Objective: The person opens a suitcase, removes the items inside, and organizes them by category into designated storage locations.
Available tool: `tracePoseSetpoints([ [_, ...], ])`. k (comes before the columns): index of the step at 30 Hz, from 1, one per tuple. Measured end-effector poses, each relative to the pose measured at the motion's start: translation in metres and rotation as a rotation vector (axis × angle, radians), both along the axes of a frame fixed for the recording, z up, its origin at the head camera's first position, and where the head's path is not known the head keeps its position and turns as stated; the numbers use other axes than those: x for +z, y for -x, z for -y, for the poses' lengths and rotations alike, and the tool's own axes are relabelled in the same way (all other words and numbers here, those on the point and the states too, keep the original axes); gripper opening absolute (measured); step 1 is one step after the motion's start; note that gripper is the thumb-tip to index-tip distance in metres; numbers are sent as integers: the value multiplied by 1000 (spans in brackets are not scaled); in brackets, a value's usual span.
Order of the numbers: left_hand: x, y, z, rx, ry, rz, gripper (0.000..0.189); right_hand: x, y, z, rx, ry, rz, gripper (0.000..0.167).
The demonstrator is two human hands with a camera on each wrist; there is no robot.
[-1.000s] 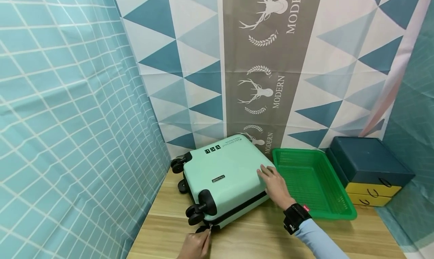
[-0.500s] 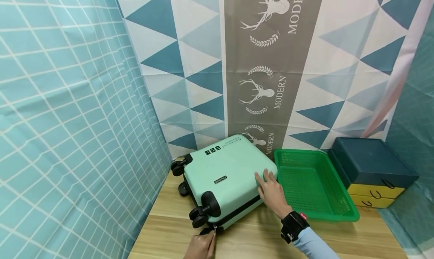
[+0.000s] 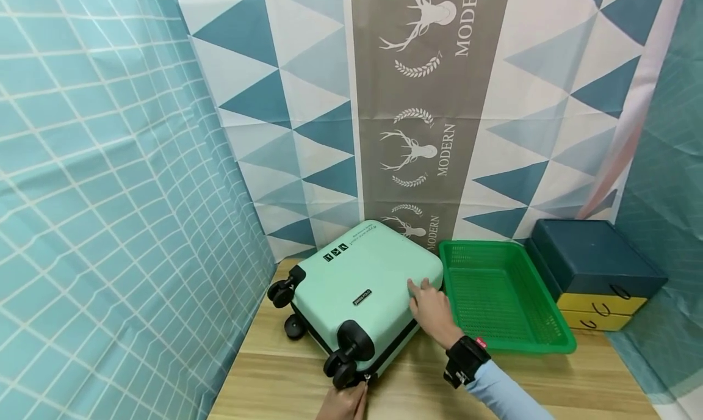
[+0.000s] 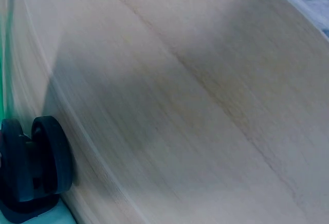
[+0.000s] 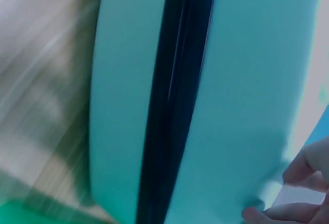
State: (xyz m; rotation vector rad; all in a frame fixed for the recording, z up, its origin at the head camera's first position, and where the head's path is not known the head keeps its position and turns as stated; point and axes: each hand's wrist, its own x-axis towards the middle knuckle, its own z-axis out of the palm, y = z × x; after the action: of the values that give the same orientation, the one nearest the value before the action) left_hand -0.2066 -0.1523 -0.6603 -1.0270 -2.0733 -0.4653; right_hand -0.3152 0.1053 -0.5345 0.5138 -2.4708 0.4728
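A mint-green hard-shell suitcase (image 3: 379,273) lies flat on the wooden table, its black wheels (image 3: 348,353) toward the left and front. At its near corner my left hand (image 3: 342,403) pinches the small metal zipper pull (image 3: 367,378). My right hand (image 3: 431,310) rests on the top of the shell near its right edge, fingers spread. The right wrist view shows the black zipper band (image 5: 177,100) running along the suitcase's side, with fingertips (image 5: 254,215) touching the shell. One suitcase wheel (image 4: 51,154) appears in the left wrist view, where the left hand is out of sight.
A green plastic basket (image 3: 549,343) stands right beside the suitcase. Farther right is a dark blue box (image 3: 598,249) with yellow drawers (image 3: 601,310). Patterned cloth hangs behind the table (image 3: 417,383), and blue checked cloth (image 3: 137,163) borders its left side.
The suitcase has turned, its near wheeled corner swinging right and toward me. My left hand has moved right with that corner; the right hand has shifted slightly nearer along the shell.
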Motion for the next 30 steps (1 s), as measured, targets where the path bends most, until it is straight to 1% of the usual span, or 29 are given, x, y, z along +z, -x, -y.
tracePoseSetpoints([
  [2,-1,0,-1,2,-4,-21,45,-1,-8,6,27,-11,-41,37],
  [4,-2,2,-2,-13,-3,-61,43,-4,-14,10,44,-11,-62,38],
  [6,-3,4,-3,-24,6,-96,42,-8,-16,10,53,13,-49,39],
  [8,-2,6,-4,-37,22,-122,40,-10,-15,9,72,61,-10,40],
  [9,-1,7,-6,-37,33,-125,40,-11,-14,8,80,81,10,41],
  [12,3,7,-13,-52,56,-69,42,-11,-8,5,102,115,61,40],
  [14,3,7,-20,-61,60,-35,44,-10,-5,4,105,127,118,42],
  [16,3,8,-26,-72,59,-16,44,-8,-5,6,111,147,202,50],
  [19,3,8,-33,-63,64,-45,40,-2,-9,12,119,183,343,64],
  [21,2,8,-36,-46,75,-66,33,2,-13,18,123,195,405,69],
  [23,2,8,-38,-37,85,-72,27,6,-18,24,133,188,423,69],
  [25,2,9,-40,-30,91,-67,23,9,-24,32,140,154,424,70],
  [28,3,9,-44,-28,102,-49,24,13,-33,42,166,82,415,74],
  [30,4,9,-47,-36,104,-36,24,14,-39,48,181,34,427,79],
])
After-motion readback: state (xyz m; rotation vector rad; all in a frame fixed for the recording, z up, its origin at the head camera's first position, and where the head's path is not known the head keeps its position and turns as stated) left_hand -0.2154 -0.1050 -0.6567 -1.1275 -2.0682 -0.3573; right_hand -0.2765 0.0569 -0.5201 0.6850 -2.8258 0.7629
